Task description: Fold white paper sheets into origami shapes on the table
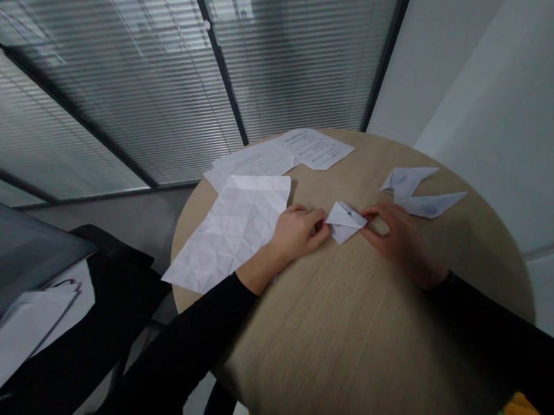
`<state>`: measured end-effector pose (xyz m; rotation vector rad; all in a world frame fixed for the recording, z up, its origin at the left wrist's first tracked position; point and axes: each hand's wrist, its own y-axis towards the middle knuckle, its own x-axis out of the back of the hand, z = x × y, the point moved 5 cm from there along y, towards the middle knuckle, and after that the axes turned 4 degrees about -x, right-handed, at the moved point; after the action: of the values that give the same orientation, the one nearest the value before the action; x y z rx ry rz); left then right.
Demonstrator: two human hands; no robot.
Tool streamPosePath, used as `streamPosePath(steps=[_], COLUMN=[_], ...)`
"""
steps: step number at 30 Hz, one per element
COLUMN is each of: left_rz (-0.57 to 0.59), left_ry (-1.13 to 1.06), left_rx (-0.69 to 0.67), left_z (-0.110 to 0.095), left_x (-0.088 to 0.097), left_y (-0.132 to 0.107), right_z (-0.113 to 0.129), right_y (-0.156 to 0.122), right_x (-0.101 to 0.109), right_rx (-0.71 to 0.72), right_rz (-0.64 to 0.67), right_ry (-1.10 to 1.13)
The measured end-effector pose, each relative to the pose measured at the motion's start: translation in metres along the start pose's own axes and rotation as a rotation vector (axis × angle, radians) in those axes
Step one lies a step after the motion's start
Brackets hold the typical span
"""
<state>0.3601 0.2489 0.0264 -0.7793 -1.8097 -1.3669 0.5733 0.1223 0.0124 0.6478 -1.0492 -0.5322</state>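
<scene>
Between my two hands a small folded piece of white paper (343,222) sits on the round wooden table (314,331). My left hand (302,231) pinches its left corner, fingers curled. At the right corner, my right hand (393,234) holds the paper between thumb and fingertips. Dark marks show along a fold near its top right. Just left of my left hand lies a large creased sheet of paper (233,226), its surface covered in fold lines and partly under my left forearm.
Printed sheets (318,148) lie at the table's far edge. A folded paper shape with two pointed ends (421,191) rests at the right. Glass panels with blinds (296,73) stand behind the table. On the left, a dark chair (116,282) bears papers (33,319).
</scene>
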Motion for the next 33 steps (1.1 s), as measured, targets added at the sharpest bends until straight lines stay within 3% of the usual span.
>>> streamPosePath(steps=[15,24,33], left_rz=[0.051,0.120,0.189], left_ry=[-0.016,-0.071,-0.125], left_rx=[0.047,-0.139,-0.164], left_z=[0.004,-0.001,-0.002], left_x=[0.001,-0.005,-0.010], left_y=[0.001,0.002,0.000], right_z=[0.001,-0.002,-0.005], right_y=[0.001,-0.001,-0.004], right_x=[-0.003,-0.009,-0.017], right_rx=[0.010,0.084,0.098], right_rz=[0.104,0.200,0.319], right_ry=[0.021,-0.061,0.008])
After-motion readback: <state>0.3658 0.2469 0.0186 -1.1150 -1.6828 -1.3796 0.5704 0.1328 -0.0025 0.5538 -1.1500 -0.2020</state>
